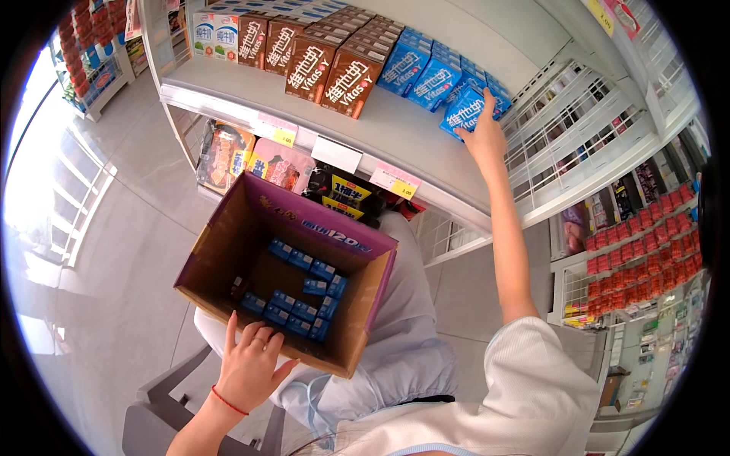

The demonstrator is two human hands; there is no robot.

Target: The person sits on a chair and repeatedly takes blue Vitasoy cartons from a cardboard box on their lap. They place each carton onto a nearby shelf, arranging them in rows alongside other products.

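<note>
My right hand [483, 137] reaches to the shelf and grips a blue Vitasoy drink carton [465, 114] at the front of the right-hand blue rows. Other blue cartons [413, 65] stand beside and behind it. On my lap rests a cardboard box [365, 319] with a purple outer print, its top open. Several blue cartons [305, 310] stand inside it with bare cardboard among them, and one small brown carton [237, 285] is by the left wall. My left hand [251, 356] lies at the box's near rim, fingers spread over the edge, holding nothing.
Brown Vitasoy cartons [353, 74] and white milk cartons [225, 37] line the shelf [393, 122] to the left. Price tags run along its front edge. Packaged foods [279, 165] sit on the level below. White wire racks [570, 131] flank the right side. A grey seat [171, 393] is under me.
</note>
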